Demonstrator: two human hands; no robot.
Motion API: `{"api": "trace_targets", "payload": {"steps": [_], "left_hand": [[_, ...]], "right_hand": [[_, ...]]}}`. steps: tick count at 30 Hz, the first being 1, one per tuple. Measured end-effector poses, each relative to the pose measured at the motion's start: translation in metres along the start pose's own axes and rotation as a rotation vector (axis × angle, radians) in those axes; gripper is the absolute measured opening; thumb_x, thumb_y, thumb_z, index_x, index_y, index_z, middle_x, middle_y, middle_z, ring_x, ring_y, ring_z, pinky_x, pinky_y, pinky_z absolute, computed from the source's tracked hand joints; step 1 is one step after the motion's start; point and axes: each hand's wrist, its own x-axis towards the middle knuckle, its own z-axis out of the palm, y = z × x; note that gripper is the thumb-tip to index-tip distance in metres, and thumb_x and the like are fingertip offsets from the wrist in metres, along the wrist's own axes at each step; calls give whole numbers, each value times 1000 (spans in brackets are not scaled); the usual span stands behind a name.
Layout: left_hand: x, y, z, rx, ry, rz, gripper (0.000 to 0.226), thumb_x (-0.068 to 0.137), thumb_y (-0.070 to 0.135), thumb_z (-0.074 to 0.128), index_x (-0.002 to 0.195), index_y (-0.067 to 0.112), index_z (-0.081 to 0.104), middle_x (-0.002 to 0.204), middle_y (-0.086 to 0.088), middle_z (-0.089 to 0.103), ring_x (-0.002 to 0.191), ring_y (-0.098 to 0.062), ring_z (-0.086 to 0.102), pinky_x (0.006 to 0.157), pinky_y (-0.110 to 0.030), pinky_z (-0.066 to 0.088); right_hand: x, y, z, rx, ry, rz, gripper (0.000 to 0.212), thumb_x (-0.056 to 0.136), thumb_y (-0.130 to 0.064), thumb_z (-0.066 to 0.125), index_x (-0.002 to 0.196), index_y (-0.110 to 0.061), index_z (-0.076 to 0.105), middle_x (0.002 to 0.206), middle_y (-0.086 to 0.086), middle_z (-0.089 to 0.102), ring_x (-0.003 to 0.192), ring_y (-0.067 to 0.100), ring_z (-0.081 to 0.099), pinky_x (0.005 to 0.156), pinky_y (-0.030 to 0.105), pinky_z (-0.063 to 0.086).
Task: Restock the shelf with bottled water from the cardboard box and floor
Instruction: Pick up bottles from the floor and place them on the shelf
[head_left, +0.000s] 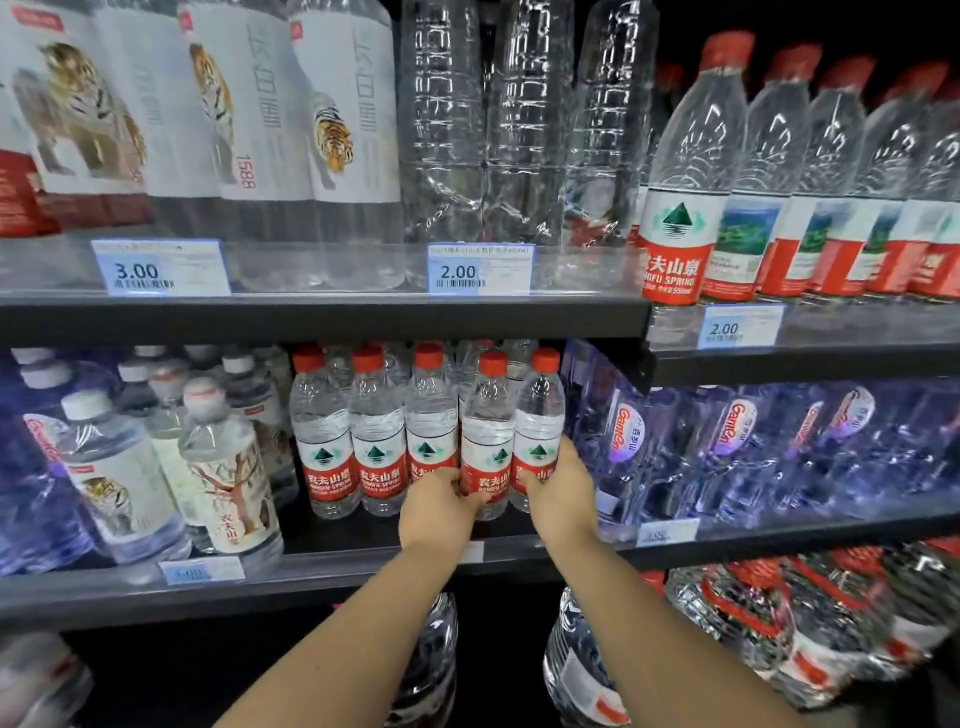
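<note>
Head view: left hand (441, 506) fingers clamped low on the fourth bottle (487, 436), right hand (558, 493) likewise on the end bottle (539, 415), probably squaring both upright into the shelf (337, 582) row.

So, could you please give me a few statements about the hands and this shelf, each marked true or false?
1. The left hand grips a red-capped bottle at the middle shelf. True.
2. The right hand holds nothing. False: it grips the end bottle of the red-capped row.
3. The price tag under the clear unlabelled bottles reads 3.00. False: it reads 2.00.
4. Tiger-label bottles stand on the upper shelf, left of the clear ones. True.
</note>
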Motion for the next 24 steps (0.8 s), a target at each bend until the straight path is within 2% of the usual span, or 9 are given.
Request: {"api": "trace_targets", "payload": {"steps": [3, 8, 12, 16, 20, 22, 24], "left_hand": [[7, -8, -1, 34, 72, -33, 26, 85, 35, 70, 106, 19, 70, 100, 4, 72, 91, -16, 66, 76, -28, 52], [12, -16, 3, 17, 69, -17, 30, 84, 34, 71, 108, 17, 71, 103, 3, 72, 93, -15, 66, 82, -30, 53], [15, -18, 4, -29, 86, 2, 31, 84, 33, 72, 109, 14, 71, 101, 1, 73, 92, -15, 66, 82, -31, 54], [14, -17, 5, -33, 104, 39, 30, 84, 31, 72, 110, 15, 71, 99, 1, 73, 92, -16, 67, 82, -32, 54], [11, -21, -5, -7, 75, 130, 21, 84, 24, 70, 103, 17, 71, 93, 4, 72, 91, -13, 67, 82, -31, 54], [8, -26, -13, 30, 65, 202, 18, 85, 21, 69, 102, 19, 70, 92, 7, 71, 89, -11, 66, 81, -30, 54], [6, -33, -22, 114, 91, 310, 21, 84, 20, 69, 105, 20, 69, 97, 7, 69, 92, -12, 65, 81, -29, 53]], "right_hand": [[14, 2, 6, -76, 14, 23, 39, 91, -13, 61, 128, -13, 49, 120, 10, 64, 107, 28, 63, 85, 35, 50], [32, 6, 18, -87, -6, -15, 28, 94, -8, 52, 122, -10, 53, 115, 14, 64, 102, 30, 63, 81, 32, 49], [46, 8, 25, -55, -11, -1, 34, 93, -6, 53, 127, -11, 53, 116, 14, 65, 104, 30, 64, 83, 32, 51], [49, 7, 22, -10, -100, 32, 43, 96, -6, 49, 138, -12, 45, 119, 11, 66, 104, 27, 64, 83, 26, 46], [27, 9, 13, 95, -113, -9, 45, 90, -3, 57, 133, -12, 51, 124, 5, 62, 109, 18, 60, 97, 29, 47], [14, 12, 9, 106, -167, -33, 39, 86, -6, 66, 123, -11, 56, 116, 5, 61, 99, 15, 59, 96, 36, 51], [7, 10, 9, 80, -284, -36, 42, 81, -11, 73, 120, -12, 55, 107, 3, 59, 95, 17, 59, 91, 36, 52]]}}
